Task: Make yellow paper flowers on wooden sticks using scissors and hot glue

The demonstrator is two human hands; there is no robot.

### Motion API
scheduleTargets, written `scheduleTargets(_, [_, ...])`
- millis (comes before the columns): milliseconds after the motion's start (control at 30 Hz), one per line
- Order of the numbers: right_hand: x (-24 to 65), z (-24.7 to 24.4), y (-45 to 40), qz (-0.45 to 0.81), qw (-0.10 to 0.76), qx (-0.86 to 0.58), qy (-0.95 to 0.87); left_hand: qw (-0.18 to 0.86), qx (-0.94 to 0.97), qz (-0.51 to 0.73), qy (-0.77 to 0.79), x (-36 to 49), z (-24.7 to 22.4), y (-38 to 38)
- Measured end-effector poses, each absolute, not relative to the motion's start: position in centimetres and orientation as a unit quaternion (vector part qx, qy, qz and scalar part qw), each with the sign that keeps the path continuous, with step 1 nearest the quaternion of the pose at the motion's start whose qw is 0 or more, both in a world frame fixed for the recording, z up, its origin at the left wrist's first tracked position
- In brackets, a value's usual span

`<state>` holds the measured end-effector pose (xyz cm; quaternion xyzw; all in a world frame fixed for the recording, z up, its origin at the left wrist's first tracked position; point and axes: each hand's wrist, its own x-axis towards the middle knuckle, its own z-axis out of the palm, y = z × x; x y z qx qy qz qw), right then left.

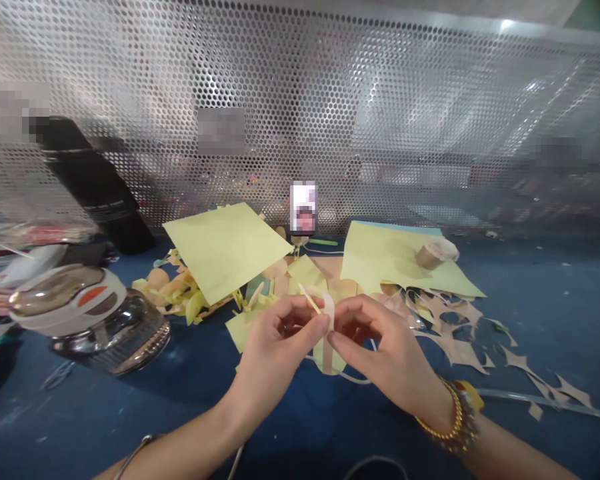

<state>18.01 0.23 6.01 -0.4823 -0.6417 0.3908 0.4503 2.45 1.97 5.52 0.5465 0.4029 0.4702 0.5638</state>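
My left hand point(280, 337) and my right hand point(385, 343) meet in front of me, and both pinch a narrow cream paper strip point(329, 320) between finger and thumb. A thin yellow paper strip point(310, 299) crosses it near my left fingers. Under my hands lies pale yellow-green paper point(330, 357). Farther ahead are a large yellow-green sheet point(225, 250) and another sheet point(390, 260), with a roll of beige tape point(436, 253) resting on the second.
Beige paper offcuts point(455, 333) spread across the blue work surface point(180, 400) to the right. Yellow paper scraps point(170, 290) pile up at the left, beside a glass-based craft punch point(87, 313) and a black bottle point(95, 187). Perforated metal mesh point(300, 87) stands behind.
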Motion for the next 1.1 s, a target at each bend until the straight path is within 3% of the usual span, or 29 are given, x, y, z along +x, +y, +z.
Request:
scheduleTargets(633, [18.65, 5.45, 0.55, 0.397, 0.451, -0.493, -0.629, 0.537, 0.552, 0.494, 0.403, 2.62, 5.53, 1.91])
scheduleTargets(1100, [18.63, 5.72, 0.76, 0.485, 0.451, -0.472, -0.582, 0.541, 0.571, 0.472, 0.398, 2.58, 5.4, 1.97])
